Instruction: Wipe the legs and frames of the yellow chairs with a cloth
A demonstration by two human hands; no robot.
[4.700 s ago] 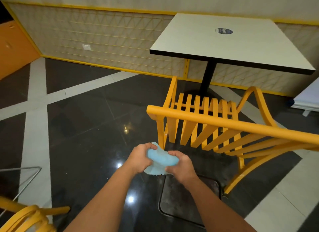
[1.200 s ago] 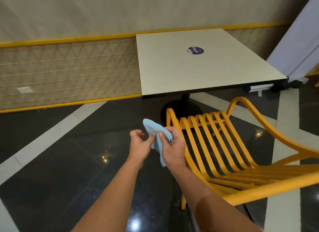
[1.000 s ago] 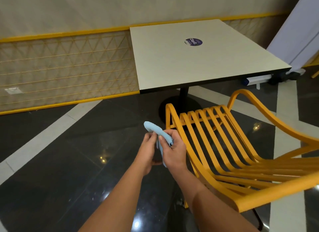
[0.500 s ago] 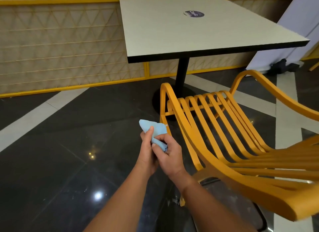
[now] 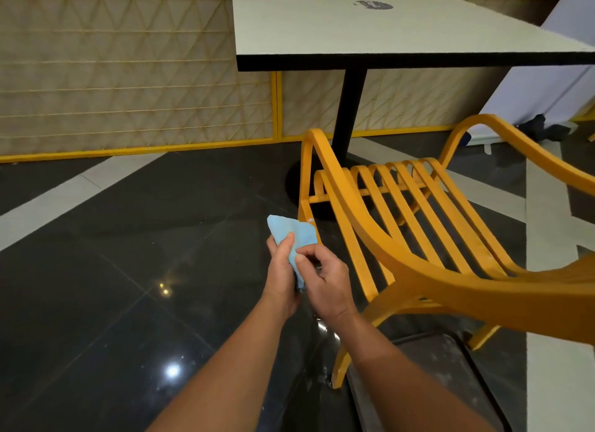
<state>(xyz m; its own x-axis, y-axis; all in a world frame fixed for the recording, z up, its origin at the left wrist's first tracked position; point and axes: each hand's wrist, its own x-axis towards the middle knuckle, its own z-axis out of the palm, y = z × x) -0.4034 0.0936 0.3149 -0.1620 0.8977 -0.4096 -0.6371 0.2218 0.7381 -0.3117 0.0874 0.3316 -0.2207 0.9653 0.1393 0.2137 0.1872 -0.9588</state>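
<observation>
Cloth [image 5: 291, 233] in both grips, beside chair [image 5: 418, 280].
Left grip [image 5: 281, 277] and right grip [image 5: 325, 280] both clamped on cloth, above dark floor [image 5: 128, 270], near chair's front leg; contact with leg unclear.

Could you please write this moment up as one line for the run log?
phase: cloth prep | left hand: holds blue cloth | right hand: pinches blue cloth | yellow chair: right of hands | wiping: not evidently begun

Partly seen
The chair [image 5: 418, 270] runs off the right edge; the cloth [image 5: 291, 235] is half buried between left hand [image 5: 281, 277] and right hand [image 5: 325, 280]; the sticker [image 5: 373, 5] on the table [image 5: 322, 23], at top, is too blurred to read.
</observation>
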